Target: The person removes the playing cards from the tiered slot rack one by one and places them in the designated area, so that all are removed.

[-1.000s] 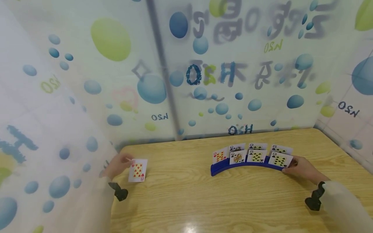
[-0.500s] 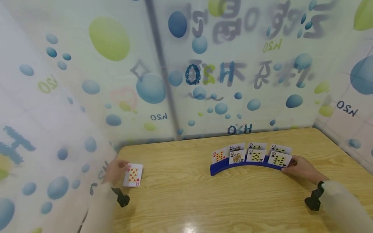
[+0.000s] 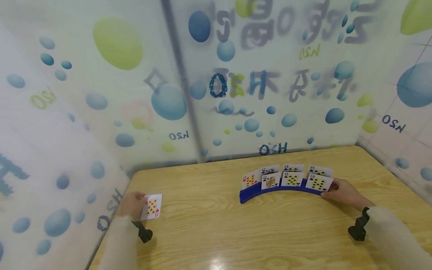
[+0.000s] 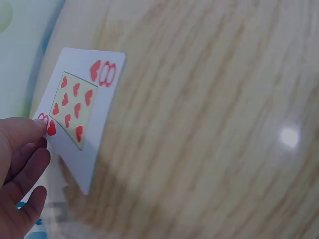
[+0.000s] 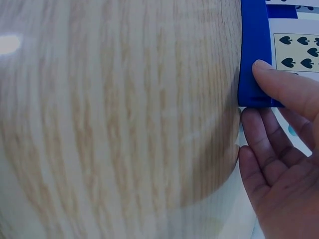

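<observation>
My left hand (image 3: pixel 132 205) pinches a playing card, the eight of hearts (image 3: pixel 151 207), by its upper corner at the left side of the table. In the left wrist view the card (image 4: pixel 79 109) stands tilted, thumb on its face. A curved blue card holder (image 3: pixel 280 189) stands at the right with two rows of cards. My right hand (image 3: pixel 342 193) grips its right end, beside a spade card (image 3: pixel 318 182). In the right wrist view the thumb lies on the holder (image 5: pixel 253 89). Also in the holder are a red heart card (image 3: pixel 250 180), a queen (image 3: pixel 270 182) and several black-suit cards.
The wooden table (image 3: pixel 202 225) lies between the hands and reflects a light near its front. A patterned sheet (image 3: pixel 229 127) hangs behind the table and along both sides; the left hand is close to the left sheet.
My left hand has drawn the eight of hearts a little left and toward me. The right hand keeps its grip on the holder. The head view has shifted slightly.
</observation>
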The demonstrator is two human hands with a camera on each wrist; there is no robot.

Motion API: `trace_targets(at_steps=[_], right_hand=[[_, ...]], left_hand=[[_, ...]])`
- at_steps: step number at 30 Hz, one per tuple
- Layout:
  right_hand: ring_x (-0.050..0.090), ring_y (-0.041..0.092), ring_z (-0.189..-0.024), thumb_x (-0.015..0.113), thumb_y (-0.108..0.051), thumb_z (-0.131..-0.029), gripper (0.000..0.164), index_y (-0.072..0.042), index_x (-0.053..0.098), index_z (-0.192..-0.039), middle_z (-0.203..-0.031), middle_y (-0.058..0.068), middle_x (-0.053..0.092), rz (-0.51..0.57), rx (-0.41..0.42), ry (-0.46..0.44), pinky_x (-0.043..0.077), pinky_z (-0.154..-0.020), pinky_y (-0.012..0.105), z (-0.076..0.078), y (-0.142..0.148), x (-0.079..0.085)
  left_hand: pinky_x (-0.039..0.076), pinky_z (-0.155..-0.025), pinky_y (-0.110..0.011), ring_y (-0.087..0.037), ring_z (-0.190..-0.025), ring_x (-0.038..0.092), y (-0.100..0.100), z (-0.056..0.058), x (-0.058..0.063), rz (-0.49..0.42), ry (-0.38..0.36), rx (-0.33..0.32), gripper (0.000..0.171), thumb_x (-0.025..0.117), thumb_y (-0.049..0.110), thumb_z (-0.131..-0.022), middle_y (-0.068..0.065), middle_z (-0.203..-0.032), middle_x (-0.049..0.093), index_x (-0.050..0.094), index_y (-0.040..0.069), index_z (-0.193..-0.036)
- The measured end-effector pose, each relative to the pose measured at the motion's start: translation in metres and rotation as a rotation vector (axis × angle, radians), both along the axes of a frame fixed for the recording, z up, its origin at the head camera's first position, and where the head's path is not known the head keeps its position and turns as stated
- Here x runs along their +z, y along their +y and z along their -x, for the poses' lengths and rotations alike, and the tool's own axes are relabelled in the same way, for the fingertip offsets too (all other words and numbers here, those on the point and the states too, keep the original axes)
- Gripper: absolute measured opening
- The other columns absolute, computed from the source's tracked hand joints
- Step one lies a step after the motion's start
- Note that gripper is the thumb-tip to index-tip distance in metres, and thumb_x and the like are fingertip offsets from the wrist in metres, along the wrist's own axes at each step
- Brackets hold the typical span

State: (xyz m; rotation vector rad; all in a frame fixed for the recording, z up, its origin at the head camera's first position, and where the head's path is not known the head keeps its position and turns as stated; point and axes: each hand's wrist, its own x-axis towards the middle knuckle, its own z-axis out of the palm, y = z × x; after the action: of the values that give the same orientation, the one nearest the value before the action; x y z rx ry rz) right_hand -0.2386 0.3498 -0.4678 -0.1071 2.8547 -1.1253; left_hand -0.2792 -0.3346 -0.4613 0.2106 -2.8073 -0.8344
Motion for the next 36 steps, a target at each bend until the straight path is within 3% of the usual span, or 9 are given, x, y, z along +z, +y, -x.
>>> trace_targets(at_steps=[6,16,22,25,29,36], right_hand=[[0.059,0.029,-0.086,0.072,-0.021,-0.079,0.061,0.02,0.045,-0.115,-0.095,0.021,0.061,0.008,-0.001,-0.004,0.048,-0.07,0.038,-0.002,-0.001,0.001],[0.059,0.028,-0.085,0.072,-0.02,-0.079,0.06,0.021,0.045,-0.114,-0.093,0.019,0.061,0.025,0.0,-0.001,0.048,-0.069,0.037,-0.004,-0.002,0.001],[0.059,0.029,-0.087,0.072,-0.021,-0.08,0.063,0.021,0.044,-0.116,-0.096,0.022,0.061,0.027,-0.006,-0.009,0.048,-0.07,0.037,-0.003,-0.001,-0.001],[0.059,0.029,-0.088,0.071,-0.02,-0.08,0.063,0.021,0.042,-0.118,-0.097,0.023,0.06,0.023,-0.013,-0.015,0.048,-0.071,0.038,-0.003,-0.002,0.0],[0.058,0.029,-0.087,0.071,-0.02,-0.08,0.063,0.021,0.042,-0.118,-0.097,0.024,0.06,0.014,-0.018,-0.014,0.048,-0.071,0.038,-0.004,-0.003,0.002],[0.058,0.029,-0.086,0.072,-0.018,-0.08,0.062,0.022,0.043,-0.116,-0.095,0.022,0.06,0.013,-0.009,-0.01,0.048,-0.07,0.038,-0.004,-0.003,0.002]], left_hand=[[0.04,-0.079,-0.051,-0.04,-0.09,0.054,0.005,-0.004,-0.005,-0.014,-0.039,0.04,0.023,0.056,0.008,-0.084,-0.026,-0.096,0.061,0.062,-0.01,-0.099],[0.043,-0.073,-0.046,-0.034,-0.086,0.055,0.005,0.0,-0.018,-0.046,-0.081,0.096,0.023,0.055,0.009,-0.086,-0.022,-0.096,0.06,0.06,-0.006,-0.102],[0.043,-0.072,-0.046,-0.035,-0.087,0.055,0.005,0.002,-0.016,-0.087,-0.079,0.097,0.026,0.052,0.012,-0.089,-0.024,-0.098,0.06,0.058,-0.007,-0.105],[0.043,-0.076,-0.047,-0.036,-0.091,0.056,0.006,0.0,-0.01,-0.093,-0.059,0.066,0.029,0.049,0.015,-0.091,-0.025,-0.102,0.06,0.058,-0.006,-0.109],[0.044,-0.078,-0.047,-0.036,-0.092,0.056,0.019,-0.003,0.008,-0.096,-0.016,-0.008,0.03,0.049,0.014,-0.092,-0.026,-0.107,0.058,0.057,-0.006,-0.112],[0.044,-0.082,-0.046,-0.034,-0.096,0.056,0.073,0.001,0.047,-0.128,0.101,-0.178,0.025,0.053,0.009,-0.09,-0.023,-0.105,0.06,0.06,-0.006,-0.109]])
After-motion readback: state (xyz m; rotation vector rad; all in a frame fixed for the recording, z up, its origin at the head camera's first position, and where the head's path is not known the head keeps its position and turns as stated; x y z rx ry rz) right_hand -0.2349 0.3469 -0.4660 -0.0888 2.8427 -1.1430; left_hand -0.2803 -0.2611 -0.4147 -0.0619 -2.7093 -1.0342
